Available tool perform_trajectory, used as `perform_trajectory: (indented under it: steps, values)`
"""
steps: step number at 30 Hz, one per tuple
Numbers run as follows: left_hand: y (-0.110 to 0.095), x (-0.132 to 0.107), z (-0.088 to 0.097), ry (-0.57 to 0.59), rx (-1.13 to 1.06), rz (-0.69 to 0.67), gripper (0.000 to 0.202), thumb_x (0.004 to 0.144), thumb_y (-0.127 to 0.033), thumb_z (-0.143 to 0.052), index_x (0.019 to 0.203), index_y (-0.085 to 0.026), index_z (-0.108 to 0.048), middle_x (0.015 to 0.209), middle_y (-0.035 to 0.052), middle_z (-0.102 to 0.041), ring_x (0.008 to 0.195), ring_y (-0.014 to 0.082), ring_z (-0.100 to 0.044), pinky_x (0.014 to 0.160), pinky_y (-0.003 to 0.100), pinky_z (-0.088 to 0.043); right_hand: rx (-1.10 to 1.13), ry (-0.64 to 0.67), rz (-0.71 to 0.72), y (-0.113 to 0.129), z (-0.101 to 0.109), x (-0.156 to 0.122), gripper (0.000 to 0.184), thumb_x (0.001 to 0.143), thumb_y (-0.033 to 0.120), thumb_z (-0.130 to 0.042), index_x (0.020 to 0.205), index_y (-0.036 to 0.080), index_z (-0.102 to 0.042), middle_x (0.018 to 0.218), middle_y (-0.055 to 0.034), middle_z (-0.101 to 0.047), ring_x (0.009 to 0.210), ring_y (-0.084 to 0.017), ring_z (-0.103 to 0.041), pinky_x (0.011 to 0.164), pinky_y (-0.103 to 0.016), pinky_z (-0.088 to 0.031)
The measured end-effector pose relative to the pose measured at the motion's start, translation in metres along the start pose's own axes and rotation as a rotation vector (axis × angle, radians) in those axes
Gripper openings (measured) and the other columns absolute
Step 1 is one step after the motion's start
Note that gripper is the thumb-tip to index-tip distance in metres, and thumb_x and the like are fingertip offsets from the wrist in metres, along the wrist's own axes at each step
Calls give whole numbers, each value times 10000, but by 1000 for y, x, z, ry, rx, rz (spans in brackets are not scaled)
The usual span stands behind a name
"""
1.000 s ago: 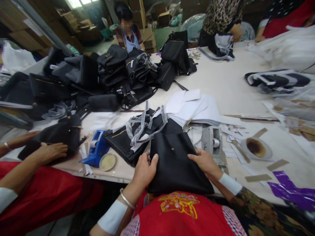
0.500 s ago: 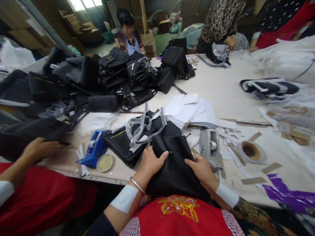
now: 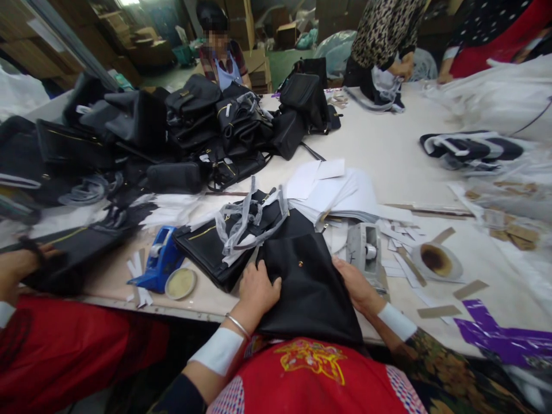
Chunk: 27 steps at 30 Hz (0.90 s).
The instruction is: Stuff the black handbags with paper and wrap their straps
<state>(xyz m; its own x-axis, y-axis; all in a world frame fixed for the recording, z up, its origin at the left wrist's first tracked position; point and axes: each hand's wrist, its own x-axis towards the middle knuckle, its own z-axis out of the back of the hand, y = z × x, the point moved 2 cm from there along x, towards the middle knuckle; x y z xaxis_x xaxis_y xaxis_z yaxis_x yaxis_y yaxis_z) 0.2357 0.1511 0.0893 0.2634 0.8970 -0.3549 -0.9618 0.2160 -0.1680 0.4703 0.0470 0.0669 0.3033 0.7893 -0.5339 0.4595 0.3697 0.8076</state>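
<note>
A black leather-like bag [image 3: 308,293] with a small gold stud on its upper part rests at the table's front edge, against my red apron. My left hand [image 3: 259,290] grips its left edge, fingertips over the side and thumb pointing right. At the right edge is my right hand [image 3: 357,284], its thumb along the side and its other fingers partly hidden. Just beyond lies another black bag [image 3: 215,244] with a gold zip, and clear-wrapped straps [image 3: 250,224] are heaped on top of it.
A blue tape dispenser [image 3: 161,261] and a round dish [image 3: 181,283] stand to the left, a grey tape dispenser [image 3: 364,253] to the right. White paper sheets [image 3: 340,192] lie behind. A pile of black bags [image 3: 185,132] fills the back left. A co-worker's hand [image 3: 21,264] handles a bag at far left.
My right thumb has moved from the bag's front to its side edge, and my left thumb has drawn back from near the stud. At left, the co-worker's hand and bag have shifted.
</note>
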Motion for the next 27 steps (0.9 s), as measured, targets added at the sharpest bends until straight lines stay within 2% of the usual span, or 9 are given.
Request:
perform_trajectory:
  steps: [2, 5, 9, 12, 14, 16, 19, 21, 27]
  values:
    - [-6, 1, 6, -54, 12, -39, 610, 864, -542, -547, 1270, -86, -558, 1293, 235, -561, 1233, 364, -536, 1042, 402, -394, 79, 12, -64, 4, -2, 5, 410, 721, 565, -784, 878, 192, -718, 898, -67, -789, 928, -277, -720, 916, -406, -559]
    - [-12, 11, 15, -40, -19, 6, 651, 877, -637, -485, 1190, -81, -613, 1179, 230, -612, 1174, 361, -574, 1028, 401, -404, 167, 16, -206, 0, -3, 10, 344, 668, 429, -841, 866, 177, -717, 837, -80, -793, 834, -298, -746, 861, -448, -595]
    - [-18, 31, 15, 22, -148, 91, 708, 773, -673, -630, 1163, -82, -616, 1241, 263, -609, 1225, 391, -561, 1024, 409, -412, 177, -45, -238, -9, -4, 13, 355, 642, 321, -842, 939, 170, -717, 860, -91, -799, 780, -300, -759, 819, -454, -615]
    - [-17, 49, 3, 82, -243, 144, 622, 715, -598, -738, 1082, -105, -645, 1168, 246, -672, 1106, 366, -647, 910, 389, -481, 142, -88, -217, -14, -4, 15, 360, 618, 295, -856, 928, 171, -719, 852, -83, -800, 781, -302, -760, 828, -448, -615]
    - [-12, 60, -5, 98, -283, 175, 485, 717, -522, -765, 979, -126, -671, 1039, 202, -721, 977, 330, -693, 817, 364, -503, 135, -102, -202, -15, -4, 16, 394, 608, 306, -869, 948, 178, -717, 881, -74, -802, 828, -305, -761, 867, -448, -606]
    - [-7, 68, -11, 89, -326, 195, 333, 730, -428, -771, 875, -143, -677, 920, 152, -734, 887, 293, -702, 760, 340, -499, 147, -96, -181, -16, -5, 16, 412, 653, 389, -850, 984, 184, -715, 943, -77, -800, 916, -309, -754, 910, -444, -593]
    - [-1, 71, -13, 51, -375, 200, 183, 734, -312, -754, 785, -164, -658, 808, 86, -714, 791, 236, -676, 701, 306, -475, 194, -76, -178, -16, -7, 11, 475, 797, 616, -667, 1019, 199, -712, 1040, -89, -786, 1056, -304, -720, 932, -428, -591]
    - [0, 69, -10, 21, -399, 182, 145, 731, -280, -738, 770, -178, -642, 784, 56, -697, 752, 207, -647, 684, 293, -457, 206, -83, -184, -14, -8, 7, 517, 834, 670, -572, 1035, 213, -709, 1060, -85, -782, 1104, -300, -702, 927, -425, -597]
    - [9, 56, 3, -56, -431, 163, 171, 788, -332, -662, 711, -198, -589, 693, 30, -622, 686, 200, -583, 651, 312, -402, 213, -50, -173, -7, 0, 6, 328, 739, 472, -763, 919, 204, -704, 999, -85, -793, 1106, -319, -696, 969, -433, -578]
